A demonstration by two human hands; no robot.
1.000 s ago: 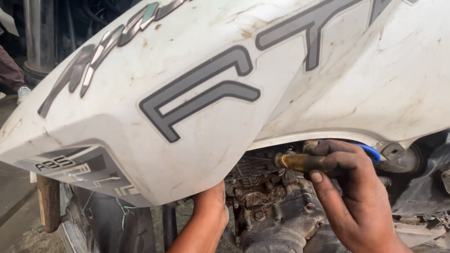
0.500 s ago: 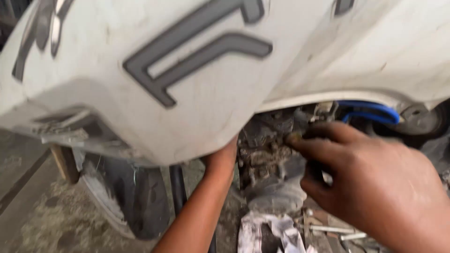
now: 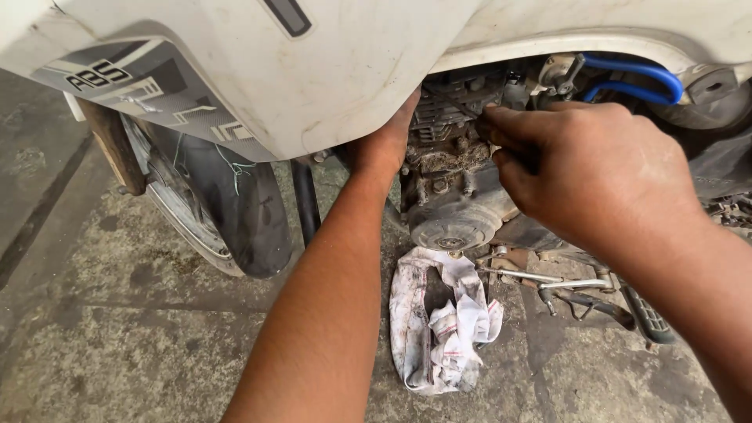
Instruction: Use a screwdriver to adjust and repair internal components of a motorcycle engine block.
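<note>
Under the white fairing of a motorbike, the right hand reaches in toward the engine, its fingers drawn together at the tips as if pinching something small against the grimy upper part of the engine; what they pinch is hidden by the fingers themselves. The left hand goes up behind the lower edge of the fairing just left of the engine; its fingers are out of sight behind the panel, so whether they grip or lie flat cannot be told. The two hands sit near each other, on either side of the engine's finned top.

Just above the right hand a blue hose curves under the fairing. Below the hands the round engine cover faces the camera, dusty and oil-stained. On the concrete floor directly beneath it lies a crumpled white rag, dirty in patches. To the right of the rag, a bent metal lever and a footpeg lie low by the floor. To the left, the front tyre stands on the floor under the fairing's printed corner.
</note>
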